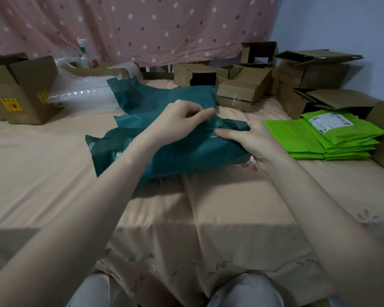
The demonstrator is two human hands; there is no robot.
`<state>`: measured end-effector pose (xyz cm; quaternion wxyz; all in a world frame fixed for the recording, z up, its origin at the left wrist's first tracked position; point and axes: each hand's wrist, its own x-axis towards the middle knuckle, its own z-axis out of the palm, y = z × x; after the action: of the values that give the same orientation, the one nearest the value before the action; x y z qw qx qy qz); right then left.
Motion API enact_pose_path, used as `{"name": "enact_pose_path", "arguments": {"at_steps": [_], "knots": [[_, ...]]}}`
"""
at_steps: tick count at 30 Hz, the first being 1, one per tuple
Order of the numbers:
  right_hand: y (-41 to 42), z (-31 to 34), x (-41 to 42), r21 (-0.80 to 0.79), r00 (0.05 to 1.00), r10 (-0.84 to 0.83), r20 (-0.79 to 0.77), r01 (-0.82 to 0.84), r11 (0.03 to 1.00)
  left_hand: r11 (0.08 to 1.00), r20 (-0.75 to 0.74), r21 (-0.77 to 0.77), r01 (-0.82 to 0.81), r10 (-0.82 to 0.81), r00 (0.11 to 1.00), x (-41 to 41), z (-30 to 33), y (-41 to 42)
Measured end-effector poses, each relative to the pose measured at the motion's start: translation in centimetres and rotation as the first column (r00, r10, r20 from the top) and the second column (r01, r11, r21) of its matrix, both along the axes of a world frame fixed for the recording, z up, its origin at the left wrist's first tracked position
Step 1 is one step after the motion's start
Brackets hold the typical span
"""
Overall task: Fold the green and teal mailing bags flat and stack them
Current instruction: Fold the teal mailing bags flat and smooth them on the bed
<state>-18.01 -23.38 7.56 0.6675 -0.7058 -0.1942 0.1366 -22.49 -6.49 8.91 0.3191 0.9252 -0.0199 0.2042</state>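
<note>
The teal bag (175, 149) lay under both hands, its long axis running left to right across the bed (42, 173). The left hand (182, 118) pinched a crumpled fold at the bag's far middle, fingers curled on the film. The right hand (246, 138) sat just beside it, nearer the bag's right end, thumb and fingers gripping that edge. More teal bags (142, 96) lay beyond the hands; the green stack (333, 140) sat off to the right, closest to the right hand.
</note>
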Motion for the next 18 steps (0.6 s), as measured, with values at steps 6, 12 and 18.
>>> {"name": "enact_pose_path", "arguments": {"at_steps": [6, 12, 18], "knots": [[-0.1, 0.0, -0.1, -0.002, 1.000, -0.003, -0.026, 0.003, 1.000, 1.000, -0.003, 0.018, 0.013, -0.013, 1.000, -0.1, -0.1, 0.5], [-0.1, 0.3, -0.3, -0.055, 0.999, -0.008, -0.042, 0.006, 0.998, 0.994, 0.064, 0.077, -0.076, 0.071, 0.995, 0.2, -0.3, 0.0], [0.0, 0.5, -0.3, -0.092, 0.999, 0.014, -0.031, -0.016, 0.996, 0.985, 0.115, 0.032, -0.169, 0.164, 0.980, 0.1, -1.0, -0.4]]}}
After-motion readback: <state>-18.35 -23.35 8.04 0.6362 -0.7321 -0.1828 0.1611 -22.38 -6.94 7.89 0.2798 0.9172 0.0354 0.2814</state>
